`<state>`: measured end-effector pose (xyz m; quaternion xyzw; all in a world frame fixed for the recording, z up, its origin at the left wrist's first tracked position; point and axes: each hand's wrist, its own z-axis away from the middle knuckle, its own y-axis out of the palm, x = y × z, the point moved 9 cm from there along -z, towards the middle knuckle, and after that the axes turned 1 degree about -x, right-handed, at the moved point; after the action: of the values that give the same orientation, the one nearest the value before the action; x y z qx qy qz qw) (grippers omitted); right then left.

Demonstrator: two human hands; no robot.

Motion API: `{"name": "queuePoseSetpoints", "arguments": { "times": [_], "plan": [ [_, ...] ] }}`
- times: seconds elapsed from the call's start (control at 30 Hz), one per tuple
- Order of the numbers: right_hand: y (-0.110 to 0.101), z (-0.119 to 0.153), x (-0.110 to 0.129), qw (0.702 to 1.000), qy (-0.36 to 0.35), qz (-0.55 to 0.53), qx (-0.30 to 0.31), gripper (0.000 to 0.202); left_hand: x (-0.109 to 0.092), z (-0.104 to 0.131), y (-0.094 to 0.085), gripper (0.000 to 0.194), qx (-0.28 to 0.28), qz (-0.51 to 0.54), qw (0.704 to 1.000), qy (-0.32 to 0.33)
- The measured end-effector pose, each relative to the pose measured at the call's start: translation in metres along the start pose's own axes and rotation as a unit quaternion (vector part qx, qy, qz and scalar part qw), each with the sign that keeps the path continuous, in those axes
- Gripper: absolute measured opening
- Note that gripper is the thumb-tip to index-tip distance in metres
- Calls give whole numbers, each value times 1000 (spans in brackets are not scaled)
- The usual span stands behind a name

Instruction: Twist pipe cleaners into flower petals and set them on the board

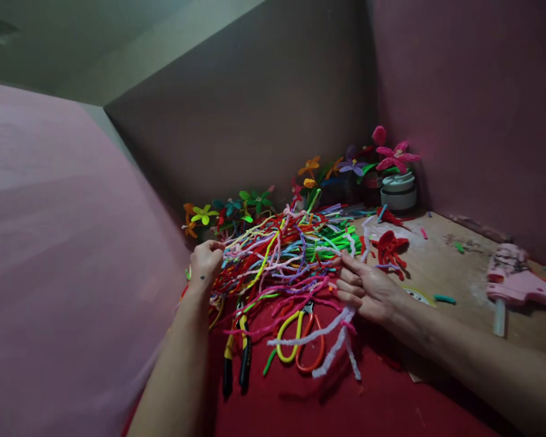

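A tangled pile of many-coloured pipe cleaners [273, 249] lies between my two hands. My left hand [207, 260] is closed at the pile's left end, fingers pinched on a pipe cleaner there; its fingertips are partly hidden. My right hand [368, 286] is closed around a bunch of white pipe cleaners [332, 349], bound near the middle by a short pink piece. Their ends stick out above the fingers and hang below them. Under the hanging ends lie scissors [298, 343] with one yellow and one red handle. Yellow-and-black pliers [236, 358] rest to their left.
Pipe-cleaner flowers [255, 199] stand along the back wall, with a pink flower [397, 156] above a round grey container [398, 191]. On the right are a red pipe-cleaner piece [391, 247], scraps and a pink glue gun [521, 282]. Red cloth [264, 406] covers the front.
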<state>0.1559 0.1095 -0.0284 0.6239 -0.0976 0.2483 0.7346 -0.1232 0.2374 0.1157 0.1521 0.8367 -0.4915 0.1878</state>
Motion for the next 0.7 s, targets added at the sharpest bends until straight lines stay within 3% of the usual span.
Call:
{"name": "queuePoseSetpoints", "arguments": {
  "times": [0.23,0.47,0.6,0.7],
  "plan": [
    [2,3,-2,1000,-11,16,3,15,-1,22,16,15,30,-4,1000,4],
    [3,5,-10,997,-4,72,15,10,12,36,26,24,38,119,992,-11],
    [6,3,-15,997,15,71,11,16,13,43,10,34,-6,177,984,4],
    [17,0,-23,997,35,71,15,20,6,47,-3,35,-29,153,987,31]
  ]
}}
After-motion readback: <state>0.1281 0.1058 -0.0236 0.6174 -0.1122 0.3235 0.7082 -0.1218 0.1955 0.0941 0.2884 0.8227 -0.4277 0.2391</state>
